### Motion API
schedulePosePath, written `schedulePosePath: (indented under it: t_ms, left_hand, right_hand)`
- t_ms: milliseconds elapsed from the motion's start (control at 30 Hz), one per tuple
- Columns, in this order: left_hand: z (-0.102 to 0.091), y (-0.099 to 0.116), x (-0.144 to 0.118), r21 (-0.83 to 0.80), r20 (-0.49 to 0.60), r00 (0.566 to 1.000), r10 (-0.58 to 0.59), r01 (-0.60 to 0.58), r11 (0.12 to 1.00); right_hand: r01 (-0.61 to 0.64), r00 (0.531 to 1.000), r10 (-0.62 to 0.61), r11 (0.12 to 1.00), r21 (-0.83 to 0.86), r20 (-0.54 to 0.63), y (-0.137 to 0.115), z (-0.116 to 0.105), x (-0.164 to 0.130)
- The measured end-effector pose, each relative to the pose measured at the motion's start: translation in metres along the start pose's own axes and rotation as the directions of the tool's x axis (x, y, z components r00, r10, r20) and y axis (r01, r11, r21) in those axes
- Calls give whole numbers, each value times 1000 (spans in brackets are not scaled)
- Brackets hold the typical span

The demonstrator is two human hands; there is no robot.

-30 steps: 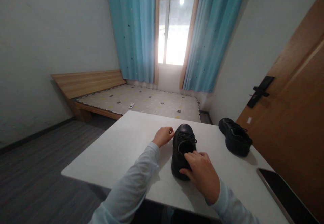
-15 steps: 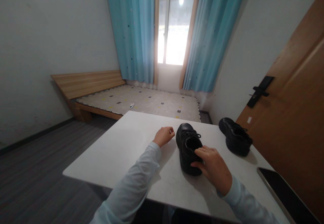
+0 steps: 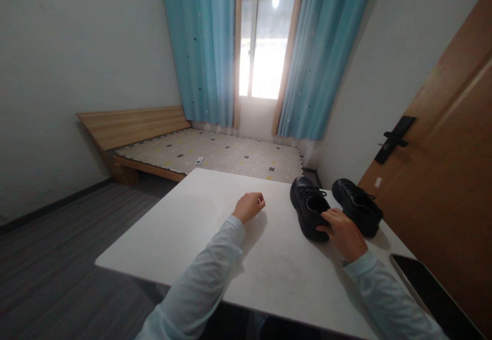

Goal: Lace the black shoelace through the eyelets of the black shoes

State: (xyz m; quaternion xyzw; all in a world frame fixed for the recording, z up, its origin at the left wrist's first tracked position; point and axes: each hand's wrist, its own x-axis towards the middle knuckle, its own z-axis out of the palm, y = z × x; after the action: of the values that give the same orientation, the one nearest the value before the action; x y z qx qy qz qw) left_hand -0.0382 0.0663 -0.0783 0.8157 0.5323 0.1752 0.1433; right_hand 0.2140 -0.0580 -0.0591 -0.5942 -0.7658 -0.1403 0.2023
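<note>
My right hand (image 3: 344, 232) pinches the heel collar of a black lace-up shoe (image 3: 307, 207), its thumb outside and fingers at the opening. The toe of that shoe points away from me, toward the bed. Just to its right stands a matching black shoe (image 3: 357, 205) near the table's right edge, with a narrow gap at the toes. My left hand (image 3: 249, 207) rests on the white table (image 3: 184, 232), fingers curled inward, apart from both shoes. Nothing shows in the left hand.
A dark flat tablet or phone (image 3: 434, 294) lies along the table's right edge. Beyond the table is a bed (image 3: 215, 147) with a small white remote (image 3: 199, 160) on it. A wooden door (image 3: 442, 176) with a black handle (image 3: 395, 139) stands at right.
My right hand has moved the held shoe away from me and to the right, close beside the other shoe. My left hand has stayed in place.
</note>
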Motion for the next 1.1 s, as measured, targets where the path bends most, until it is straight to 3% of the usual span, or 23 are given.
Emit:
schedulePosePath:
  t_ms: [333, 500, 1100]
  left_hand:
    - [1, -1, -1, 12, -1, 1000, -4, 4, 1000]
    - [2, 0, -1, 16, 5, 1000, -8, 8, 1000]
    - [5, 1, -2, 33, 22, 1000, 3, -4, 999]
  right_hand:
    - [-50, 987, 45, 998, -25, -153, 55, 20, -8]
    - [-71, 985, 64, 997, -39, -162, 72, 22, -11]
    - [-215, 971, 199, 968, -129, -131, 80, 13, -12]
